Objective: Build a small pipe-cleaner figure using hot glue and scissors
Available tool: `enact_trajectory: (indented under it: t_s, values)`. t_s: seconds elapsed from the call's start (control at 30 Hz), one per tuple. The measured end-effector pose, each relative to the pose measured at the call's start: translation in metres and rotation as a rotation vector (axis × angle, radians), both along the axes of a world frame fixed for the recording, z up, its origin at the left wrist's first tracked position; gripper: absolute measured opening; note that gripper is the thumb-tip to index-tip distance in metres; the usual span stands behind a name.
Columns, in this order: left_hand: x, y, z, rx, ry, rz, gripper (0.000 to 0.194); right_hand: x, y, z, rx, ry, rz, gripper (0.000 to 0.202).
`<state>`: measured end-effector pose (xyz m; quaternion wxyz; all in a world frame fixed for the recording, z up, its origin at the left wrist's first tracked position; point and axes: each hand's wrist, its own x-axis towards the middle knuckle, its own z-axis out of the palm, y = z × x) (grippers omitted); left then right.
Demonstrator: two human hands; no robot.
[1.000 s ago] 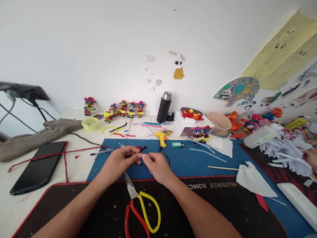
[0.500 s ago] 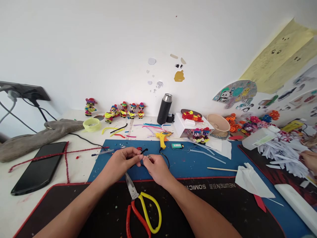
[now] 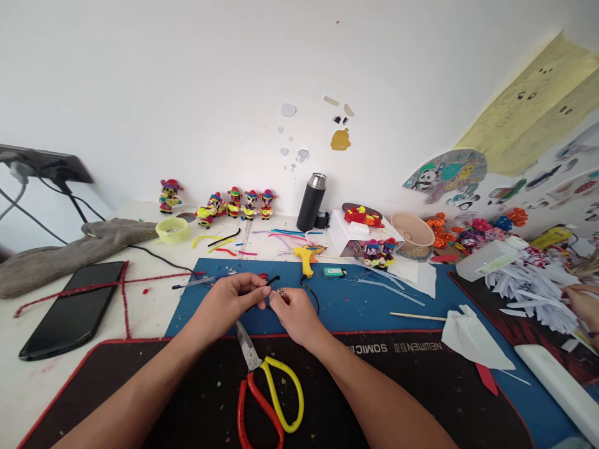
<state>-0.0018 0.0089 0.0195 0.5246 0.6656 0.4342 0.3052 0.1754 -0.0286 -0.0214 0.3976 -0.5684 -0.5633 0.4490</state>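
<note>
My left hand (image 3: 238,299) pinches a short black pipe cleaner (image 3: 274,280), whose end sticks up past the thumb and forefinger. Close beside it, my right hand (image 3: 296,317) is closed, its thumb by the left fingertips. A small shiny metal thing (image 3: 281,293) shows at its forefinger; I cannot tell if it is a ring or a tool. Below the hands lie scissors (image 3: 251,355) with one red and one yellow handle, their tips hidden by my left hand. A small red piece (image 3: 263,276) rests just behind the left fingers.
Behind stand a yellow glue gun (image 3: 306,259), a black flask (image 3: 312,202) and several colourful figurines (image 3: 234,202). At left lies a phone (image 3: 70,308) under red pipe cleaners (image 3: 125,299). Another person's hand (image 3: 583,302) is at the right edge by cut paper strips (image 3: 531,296).
The view has shifted slightly. Both hands keep nearly the same pose, and the black pipe cleaner's end stands a little clearer of the left fingers.
</note>
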Motion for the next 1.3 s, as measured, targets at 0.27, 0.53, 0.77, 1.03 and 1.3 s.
enact_trajectory:
  t_s: [0.27, 0.53, 0.77, 1.03, 1.3]
  values:
    - [0.0000, -0.0024, 0.0051, -0.006, 0.019, 0.014, 0.037, -0.0006, -0.0007, 0.0027, -0.007, -0.029, -0.006, 0.043]
    - [0.0016, -0.0024, 0.0070, -0.001, 0.018, 0.016, 0.037, -0.0011, -0.0013, 0.0023, -0.005, -0.044, 0.003, 0.040]
    - [0.0017, -0.0026, 0.0063, 0.004, 0.013, 0.008, 0.036, -0.0011, -0.0012, 0.0055, 0.017, -0.054, 0.018, 0.039]
    - [0.0019, -0.0039, 0.0075, 0.009, 0.017, -0.007, 0.039, -0.0010, -0.0010, 0.0047, 0.005, -0.073, 0.026, 0.041]
    - [-0.0008, -0.0049, 0.0084, 0.046, 0.068, -0.019, 0.037, -0.0006, -0.0003, 0.0040, 0.006, -0.081, 0.035, 0.042]
